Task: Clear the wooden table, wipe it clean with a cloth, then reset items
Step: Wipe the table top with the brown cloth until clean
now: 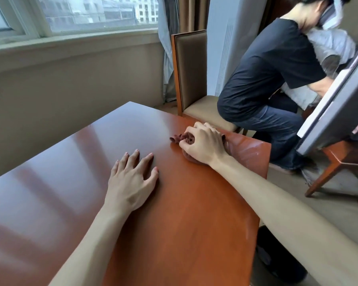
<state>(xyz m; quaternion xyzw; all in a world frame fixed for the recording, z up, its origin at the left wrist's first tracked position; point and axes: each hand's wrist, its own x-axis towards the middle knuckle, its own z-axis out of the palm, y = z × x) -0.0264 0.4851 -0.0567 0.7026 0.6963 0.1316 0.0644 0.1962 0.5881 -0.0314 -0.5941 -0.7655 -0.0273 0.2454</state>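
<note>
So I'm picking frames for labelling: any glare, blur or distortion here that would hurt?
Head view: window glare washes the table's left half pale; wide-angle lens bends its edges and the forearms; the person behind is motion-blurred; right hand gripping the cloth and flat left hand are sharp.

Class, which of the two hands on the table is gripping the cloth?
The right hand: its fingers curl round the bunched brown cloth, while the left hand rests flat, holding nothing.

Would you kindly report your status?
Right hand gripping cloth near table's far edge. Left hand flat on table. Nothing blocking.
</note>
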